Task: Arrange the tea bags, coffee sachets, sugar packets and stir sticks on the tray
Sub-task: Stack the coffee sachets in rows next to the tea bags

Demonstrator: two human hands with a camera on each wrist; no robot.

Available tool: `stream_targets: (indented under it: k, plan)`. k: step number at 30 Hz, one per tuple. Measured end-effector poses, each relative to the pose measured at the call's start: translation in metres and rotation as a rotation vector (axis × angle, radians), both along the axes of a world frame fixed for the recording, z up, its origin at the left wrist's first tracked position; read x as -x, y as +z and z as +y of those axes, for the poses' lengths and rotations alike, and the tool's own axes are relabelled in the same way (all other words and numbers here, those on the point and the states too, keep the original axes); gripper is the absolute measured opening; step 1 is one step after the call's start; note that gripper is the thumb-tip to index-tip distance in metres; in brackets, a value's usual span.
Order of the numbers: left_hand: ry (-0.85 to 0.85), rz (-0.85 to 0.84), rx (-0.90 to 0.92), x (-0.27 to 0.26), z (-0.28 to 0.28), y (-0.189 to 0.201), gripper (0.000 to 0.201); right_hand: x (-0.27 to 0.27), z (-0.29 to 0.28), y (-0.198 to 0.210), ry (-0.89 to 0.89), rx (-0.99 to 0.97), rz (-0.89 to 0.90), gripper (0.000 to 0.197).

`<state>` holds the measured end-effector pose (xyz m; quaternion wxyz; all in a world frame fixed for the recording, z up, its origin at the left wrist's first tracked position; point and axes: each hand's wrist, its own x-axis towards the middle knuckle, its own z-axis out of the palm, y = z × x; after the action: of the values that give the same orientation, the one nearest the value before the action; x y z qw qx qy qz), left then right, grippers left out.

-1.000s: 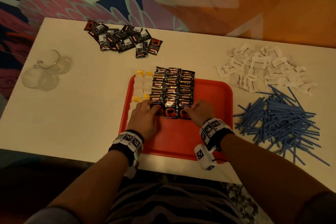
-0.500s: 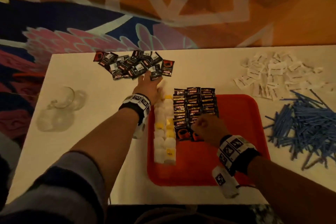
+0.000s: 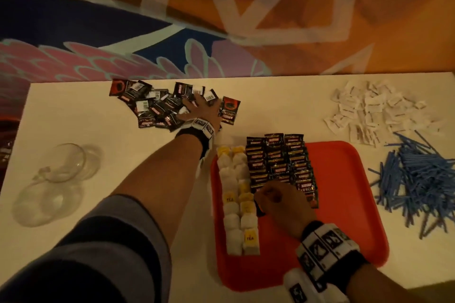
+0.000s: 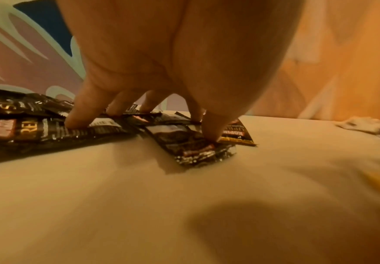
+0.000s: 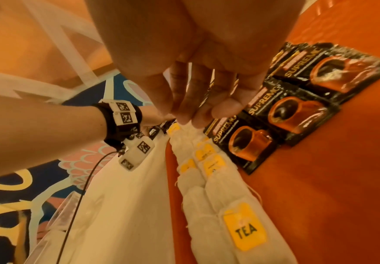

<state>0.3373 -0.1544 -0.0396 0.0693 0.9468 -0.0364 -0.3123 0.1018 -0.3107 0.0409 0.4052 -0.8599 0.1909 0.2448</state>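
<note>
The left hand (image 3: 200, 112) lies spread on the loose coffee sachets (image 3: 157, 106) at the tabletop's (image 3: 73, 115) far edge, fingertips (image 4: 74, 123) pressing several and pinching none. To do it well, slide one sachet free with a fingertip before lifting, then lay it square against the rows (image 3: 278, 162) on the red tray (image 3: 344, 192). The right hand (image 3: 283, 206) hovers there, fingers loosely curled, holding nothing visible. Which sachet is wanted, under the palm, is hidden.
</note>
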Motion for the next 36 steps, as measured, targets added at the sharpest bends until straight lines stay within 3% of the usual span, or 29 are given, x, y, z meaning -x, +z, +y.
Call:
stream_targets:
  k: [7,14,19,21,24,27,29,32,36]
  plan:
    - [-0.091,0.008,0.020,0.087,0.060,-0.004,0.062,-0.042,0.053,-0.002,0.128,0.029,0.003,0.011]
    - [-0.057,-0.089,-0.021,0.170,0.112,-0.008,0.071,-0.077,0.118,-0.026,0.308,0.152,-0.050,0.018]
    - [0.052,-0.221,0.057,0.210,0.139,0.006,0.060,-0.068,0.156,-0.041,0.629,0.302,-0.026,0.026]
    - [0.129,-0.340,0.117,0.218,0.153,0.012,0.053,-0.064,0.166,-0.046,0.667,0.321,-0.046,0.026]
    - [0.387,-0.494,0.174,0.216,0.178,0.016,0.048,-0.061,0.173,-0.050,0.623,0.313,-0.071,0.026]
    - [0.617,-0.266,0.134,0.204,0.195,0.018,0.059,-0.059,0.172,-0.052,0.567,0.329,-0.061,0.046]
    - [0.629,-0.153,0.119,0.199,0.198,0.017,0.060,-0.057,0.174,-0.053,0.565,0.326,-0.006,0.053]
    - [0.609,-0.114,0.123,0.202,0.191,0.013,0.058,-0.054,0.182,-0.054,0.591,0.285,0.016,0.048]
    - [0.731,-0.098,0.229,0.215,0.181,0.011,0.066,-0.048,0.189,-0.057,0.590,0.252,-0.006,0.044]
